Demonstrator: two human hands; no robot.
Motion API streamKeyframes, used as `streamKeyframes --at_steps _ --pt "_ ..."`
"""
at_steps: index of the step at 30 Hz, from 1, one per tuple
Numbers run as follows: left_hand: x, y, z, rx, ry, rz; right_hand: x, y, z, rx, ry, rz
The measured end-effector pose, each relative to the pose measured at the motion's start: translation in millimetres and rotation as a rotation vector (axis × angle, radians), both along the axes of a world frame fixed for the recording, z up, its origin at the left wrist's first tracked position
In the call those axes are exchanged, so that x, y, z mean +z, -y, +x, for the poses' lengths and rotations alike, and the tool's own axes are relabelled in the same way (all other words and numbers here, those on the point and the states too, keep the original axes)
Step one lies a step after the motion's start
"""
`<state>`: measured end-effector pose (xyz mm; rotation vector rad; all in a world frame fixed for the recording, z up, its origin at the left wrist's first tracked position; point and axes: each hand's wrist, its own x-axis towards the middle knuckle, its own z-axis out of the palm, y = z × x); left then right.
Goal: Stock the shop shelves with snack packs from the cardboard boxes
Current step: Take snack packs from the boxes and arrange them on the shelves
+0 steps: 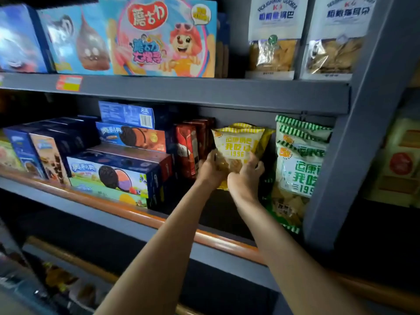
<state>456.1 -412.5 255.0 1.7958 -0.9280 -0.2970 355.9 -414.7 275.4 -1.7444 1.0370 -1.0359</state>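
Yellow snack pack (238, 146) between both hands

Yellow snack pack (238, 146): white-and-yellow bag with a striped top seal and green lettering, upright, its lower corners under the fingers of the left hand (210, 170) and right hand (246, 173). More yellow packs stand just behind it. Green-striped snack packs (297, 164) stand upright just right of the right fingers.
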Motion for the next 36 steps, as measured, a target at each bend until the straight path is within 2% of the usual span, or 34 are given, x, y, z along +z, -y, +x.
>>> streamKeyframes --at_steps 4,8,10,13,15,16,19,21,24,29,32,34,36 --pt "8.2 -30.5 -3.7 -0.03 0.006 0.006 -2.6 -8.6 -5.3 -0.004 0.093 -0.02" --pt "4.2 -121.1 -25.2 0.135 0.31 -0.291 -1.0 -46.3 -20.9 0.092 0.212 -0.29" --pt "-14.5 -180.7 -37.6 0.304 0.357 -0.403 -7.6 -82.2 -28.1 0.224 0.328 -0.425" --pt "-70.6 -272.7 -50.7 0.634 0.259 -0.298 -45.8 -147.3 -36.6 0.609 0.345 -0.532" --pt "-123.6 -329.0 -52.5 0.79 0.124 -0.065 -93.6 -182.3 -35.7 0.859 0.16 -0.517" --pt "-150.8 -355.4 -53.4 0.836 0.05 0.064 -121.7 -196.0 -32.1 0.958 0.005 -0.459" --pt "-214.9 -420.3 -71.5 0.894 -0.18 0.407 -213.9 -217.3 -18.3 1.146 -0.652 -0.245" --pt "-244.4 -446.8 -91.1 0.871 -0.263 0.571 -260.9 -226.1 -16.6 1.207 -0.919 -0.206" --pt "-270.5 -462.7 -119.8 0.863 -0.387 0.681 -297.3 -253.6 -24.4 1.3 -1.019 -0.192" --pt "-296.8 -474.9 -144.5 0.852 -0.574 0.648 -331.7 -319.8 -38.9 1.421 -1.041 -0.072" --pt "-301.6 -484.4 -156.9 0.874 -0.591 0.619 -351.5 -346.1 -49.1 1.389 -1.199 -0.204" --pt "-291.9 -486.5 -165.9 0.944 -0.586 0.661 -357.7 -355.4 -56.7 1.318 -1.212 -0.318" --pt "-295.0 -493.5 -172.9 0.97 -0.606 0.677 -360.6 -360.3 -65.0 1.252 -1.184 -0.325"
